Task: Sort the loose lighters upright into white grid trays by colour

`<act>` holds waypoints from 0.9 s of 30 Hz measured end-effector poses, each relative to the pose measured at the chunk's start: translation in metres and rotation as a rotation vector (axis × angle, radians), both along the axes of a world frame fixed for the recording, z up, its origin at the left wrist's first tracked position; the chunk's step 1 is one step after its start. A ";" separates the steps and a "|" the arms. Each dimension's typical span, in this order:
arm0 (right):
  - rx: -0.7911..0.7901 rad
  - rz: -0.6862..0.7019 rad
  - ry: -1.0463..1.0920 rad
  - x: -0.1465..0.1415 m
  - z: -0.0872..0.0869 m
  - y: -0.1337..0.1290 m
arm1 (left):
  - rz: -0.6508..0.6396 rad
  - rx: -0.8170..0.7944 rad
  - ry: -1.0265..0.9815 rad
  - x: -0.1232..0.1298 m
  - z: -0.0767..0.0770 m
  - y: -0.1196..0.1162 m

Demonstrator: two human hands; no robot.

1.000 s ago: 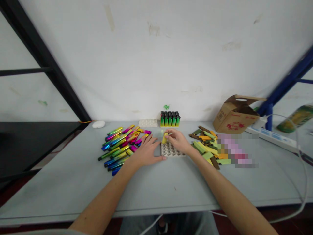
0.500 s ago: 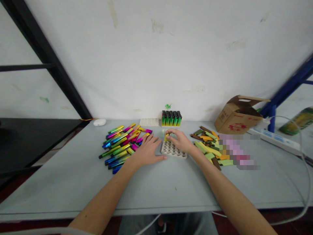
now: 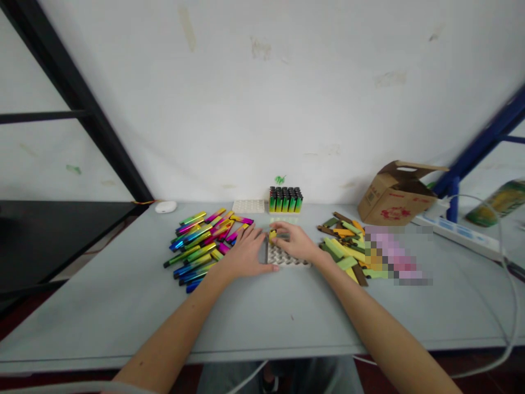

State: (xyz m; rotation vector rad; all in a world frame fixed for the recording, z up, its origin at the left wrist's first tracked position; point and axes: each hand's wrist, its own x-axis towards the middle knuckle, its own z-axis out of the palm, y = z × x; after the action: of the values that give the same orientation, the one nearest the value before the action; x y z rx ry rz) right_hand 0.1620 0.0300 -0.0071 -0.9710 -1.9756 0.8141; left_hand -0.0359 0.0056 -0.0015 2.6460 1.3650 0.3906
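A pale tray with rows of holes [image 3: 287, 259] lies on the table in front of me. My right hand [image 3: 293, 241] is over its far part, thumb and fingers pinched on a small yellow piece [image 3: 272, 235] at the tray's far left corner. Flat on the table, fingers spread, my left hand [image 3: 245, 256] rests beside the tray's left edge, thumb at the near left corner. Its fingertips reach the pile of shiny multicoloured tubes [image 3: 200, 250] on the left. To the right lies a pile of green, yellow, orange and brown flat pieces [image 3: 348, 249].
Against the wall stand a block of upright green-yellow lighters with black tops [image 3: 286, 200] and a second pale holed tray [image 3: 249, 206]. A white case [image 3: 166, 207] is at the back left. An open cardboard box [image 3: 396, 200] and a power strip [image 3: 459, 235] are on the right.
My right hand has moved slightly left with the yellow piece, to the tray's far left corner. My left hand has hardly moved. The whole view has shifted a little.
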 end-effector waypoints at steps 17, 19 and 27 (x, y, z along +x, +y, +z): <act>0.022 -0.768 -0.904 0.081 0.034 -0.005 | 0.012 0.038 0.035 -0.002 0.003 0.000; -0.020 -0.811 -0.894 0.081 0.035 -0.006 | 0.004 0.041 0.031 -0.003 0.004 0.000; 0.071 -0.394 -0.796 0.071 0.029 -0.002 | -0.012 0.059 0.011 -0.002 0.006 0.000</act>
State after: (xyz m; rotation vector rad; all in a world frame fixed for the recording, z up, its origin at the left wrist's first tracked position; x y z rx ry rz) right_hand 0.2335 0.0281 0.0217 -1.7556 -2.2956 0.1205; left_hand -0.0382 0.0055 0.0044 2.7061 1.3611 0.4210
